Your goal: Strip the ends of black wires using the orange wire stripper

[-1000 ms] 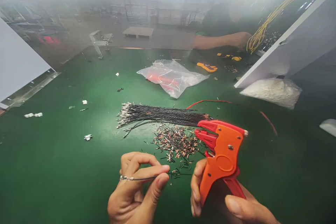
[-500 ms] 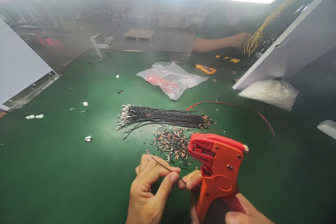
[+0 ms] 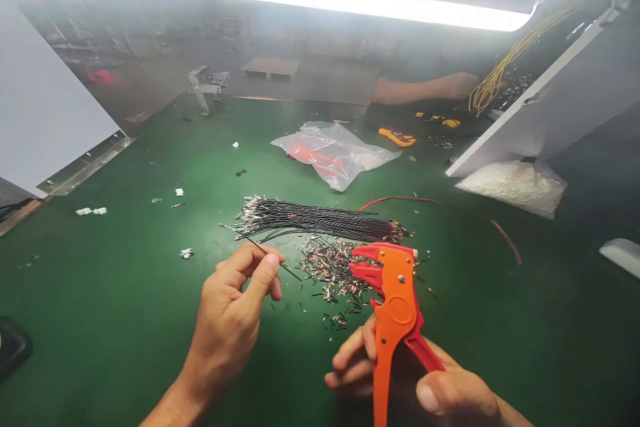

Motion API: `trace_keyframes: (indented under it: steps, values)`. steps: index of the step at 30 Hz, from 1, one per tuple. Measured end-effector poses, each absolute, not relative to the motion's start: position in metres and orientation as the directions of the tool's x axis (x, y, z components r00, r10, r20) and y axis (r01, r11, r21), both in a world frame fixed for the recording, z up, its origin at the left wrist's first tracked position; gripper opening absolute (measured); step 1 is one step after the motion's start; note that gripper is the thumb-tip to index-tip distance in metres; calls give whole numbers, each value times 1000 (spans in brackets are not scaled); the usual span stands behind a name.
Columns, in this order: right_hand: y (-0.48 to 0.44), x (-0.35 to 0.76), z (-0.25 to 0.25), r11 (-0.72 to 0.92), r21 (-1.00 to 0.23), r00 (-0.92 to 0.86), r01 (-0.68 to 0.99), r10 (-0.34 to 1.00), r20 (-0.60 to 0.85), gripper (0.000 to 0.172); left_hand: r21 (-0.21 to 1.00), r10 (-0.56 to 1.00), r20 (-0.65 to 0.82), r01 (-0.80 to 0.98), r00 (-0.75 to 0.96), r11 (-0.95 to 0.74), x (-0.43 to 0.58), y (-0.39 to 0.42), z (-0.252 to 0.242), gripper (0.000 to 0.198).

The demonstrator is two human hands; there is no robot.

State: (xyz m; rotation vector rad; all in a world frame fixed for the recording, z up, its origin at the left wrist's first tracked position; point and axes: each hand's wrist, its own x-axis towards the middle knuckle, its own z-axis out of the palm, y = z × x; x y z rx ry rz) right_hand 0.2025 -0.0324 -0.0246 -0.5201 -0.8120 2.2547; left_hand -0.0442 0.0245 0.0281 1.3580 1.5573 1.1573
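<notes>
Between thumb and fingers, my left hand (image 3: 233, 307) pinches a thin black wire (image 3: 256, 244) that slants from upper left to lower right, with a metal tip at its upper end. My right hand (image 3: 440, 373) holds an orange and red wire stripper (image 3: 399, 307) upright, its jaws apart and facing left. Nothing shows in the jaws. Behind the hands lies a bundle of black wires (image 3: 320, 219), with metal terminals at the left and copper ends at the right. Short black and copper scraps (image 3: 333, 270) are heaped between the bundle and my hands.
On the green table (image 3: 125, 293) are a clear bag with red contents (image 3: 337, 155), an orange tool (image 3: 397, 137), a red wire (image 3: 400, 198) and a bag of pale parts (image 3: 515, 185). A person's arm (image 3: 425, 89) is at the far side.
My left hand has moved left and up with the wire, away from my right hand. The fingers of my right hand have left the wire's lower end, and the stripper's jaws now show apart.
</notes>
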Motion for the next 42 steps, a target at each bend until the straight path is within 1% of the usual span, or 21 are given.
trace_keyframes:
  steps: [2, 4, 7, 10, 11, 12, 13, 17, 20, 23, 27, 30, 33, 34, 36, 37, 39, 40, 42]
  values:
    - [-33, 200, -28, -596, -686, -742, -417, 659, -122, 54, 967, 993, 1, 252, -116, 28, -49, 25, 29, 28]
    - [-32, 200, -32, -627, -677, -759, -385, 632, -154, 63, 976, 996, -40, 210, -74, 55, -54, 23, 26, 31]
    - [-25, 206, -34, -605, -716, -733, -348, 652, -195, 63, 978, 993, -115, 176, -15, 115, -60, 19, 14, 35]
    - [-10, 216, -27, -495, -800, -662, -340, 730, -170, 58, 978, 984, -177, 122, 33, 172, -62, 15, -1, 35]
    - [-5, 219, -22, -468, -823, -631, -322, 754, -182, 47, 977, 980, -190, 104, 55, 184, -61, 13, -5, 35]
    - [-1, 222, -17, -425, -856, -599, -296, 781, -180, 43, 978, 978, -196, 91, 75, 189, -60, 12, -7, 35]
    - [3, 225, -12, -430, -866, -569, -255, 791, -226, 38, 978, 976, -198, 82, 96, 190, -59, 11, -8, 35]
    - [7, 228, 0, -374, -878, -556, -300, 816, -157, 37, 984, 964, -176, 50, 198, 169, -46, 23, 0, 34]
    - [2, 228, -2, -360, -882, -580, -305, 804, -127, 38, 983, 938, -168, -20, 304, 182, -31, 43, 7, 32]
    - [-10, 231, -3, -404, -855, -597, -326, 789, -145, 39, 962, 896, -176, -122, 408, 245, -16, 58, 3, 27]
    - [-42, 244, -1, -553, -708, -620, -439, 757, -207, 39, 889, 842, -232, -246, 487, 387, -11, 56, -8, 24]
    - [-73, 253, -7, -653, -630, -649, -421, 702, -293, 40, 849, 812, -266, -272, 520, 452, -19, 49, -13, 22]
    - [-92, 255, -21, -688, -577, -631, -440, 694, -347, 41, 837, 788, -287, -257, 545, 483, -28, 46, -16, 20]
    - [-92, 255, -25, -672, -596, -602, -439, 713, -360, 41, 836, 781, -292, -249, 552, 489, -30, 47, -17, 19]
    - [-82, 254, -30, -648, -660, -592, -380, 719, -365, 42, 833, 776, -299, -244, 554, 496, -32, 48, -19, 18]
    - [-74, 254, -30, -610, -707, -579, -359, 739, -344, 41, 831, 779, -301, -249, 550, 497, -33, 49, -21, 18]
    - [-56, 254, -27, -458, -820, -524, -344, 818, -237, 41, 823, 791, -301, -273, 533, 498, -34, 51, -24, 18]
    - [-48, 254, -23, -395, -853, -460, -341, 861, -215, 41, 818, 797, -300, -289, 523, 497, -35, 51, -25, 19]
    - [-41, 251, -15, -342, -884, -429, -320, 884, -186, 38, 806, 808, -294, -322, 511, 497, -37, 51, -28, 19]
